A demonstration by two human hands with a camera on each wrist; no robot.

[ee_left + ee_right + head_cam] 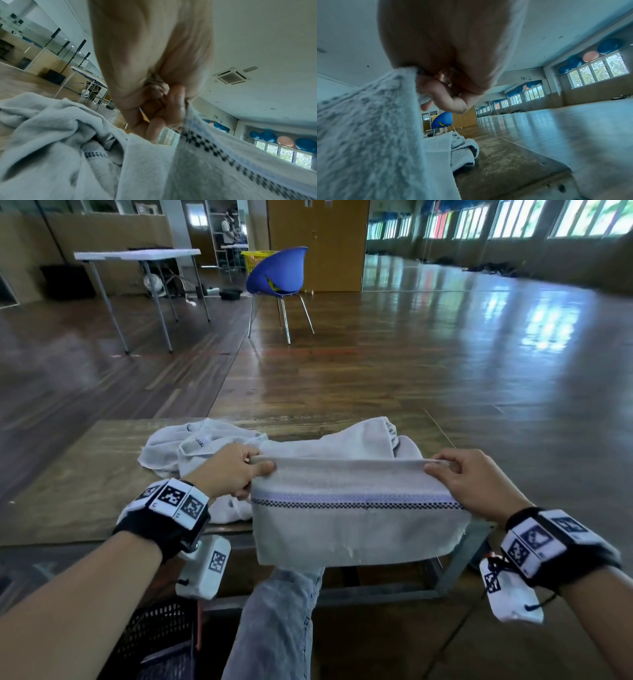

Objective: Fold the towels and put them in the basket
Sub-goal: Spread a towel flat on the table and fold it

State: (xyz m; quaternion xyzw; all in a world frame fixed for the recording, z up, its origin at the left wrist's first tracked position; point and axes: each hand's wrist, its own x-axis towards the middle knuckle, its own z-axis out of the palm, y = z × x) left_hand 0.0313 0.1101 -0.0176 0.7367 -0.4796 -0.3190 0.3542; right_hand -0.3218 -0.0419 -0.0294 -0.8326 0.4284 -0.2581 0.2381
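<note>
A pale grey towel [356, 525] with a purple and black checked stripe hangs stretched between my hands above the near edge of the low wooden table [85, 474]. My left hand [236, 470] pinches its top left corner, and my right hand [462, 477] pinches its top right corner. The towel's far end trails back onto the table. In the left wrist view my fingers [171, 106] curl round the towel's [223, 162] hem. In the right wrist view the towel [368, 135] drapes from my curled right hand [436, 86]. A dark mesh basket [157, 635] stands on the floor at the lower left.
A second crumpled pale towel [191, 446] lies on the table behind my left hand. My leg in jeans [274, 625] is under the held towel. Farther off on the wooden floor stand a blue chair [277, 275], a white folding table [137, 254] and a yellow basket [255, 256].
</note>
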